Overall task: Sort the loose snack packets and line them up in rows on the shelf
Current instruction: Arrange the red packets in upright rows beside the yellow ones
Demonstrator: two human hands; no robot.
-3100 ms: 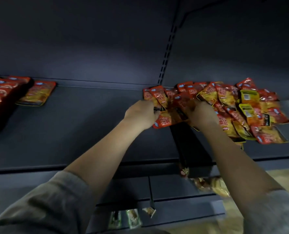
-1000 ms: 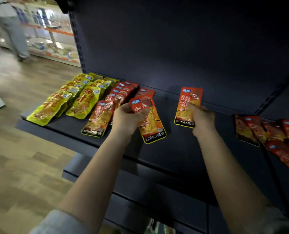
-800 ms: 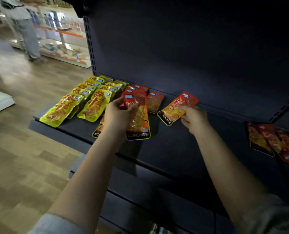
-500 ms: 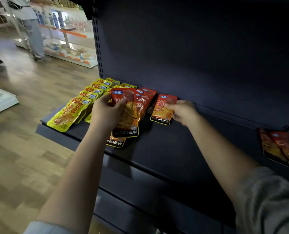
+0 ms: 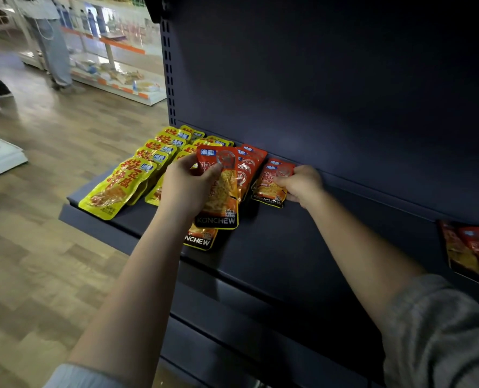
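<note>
Dark shelf carries yellow packets in rows at left, red rows beside them. Left hand grips a red packet above its row, likely to add; right hand fingers pinch another red packet flat on the shelf, starting a new row.

**Red and yellow against a dark shelf**

The shelf is dark navy, back panel too. Yellow packets carry red lettering and a small blue label. The red packets fade to orange, with a black band lettered yellow at the bottom. The floor is pale wood planks. Sleeves are grey.
</note>
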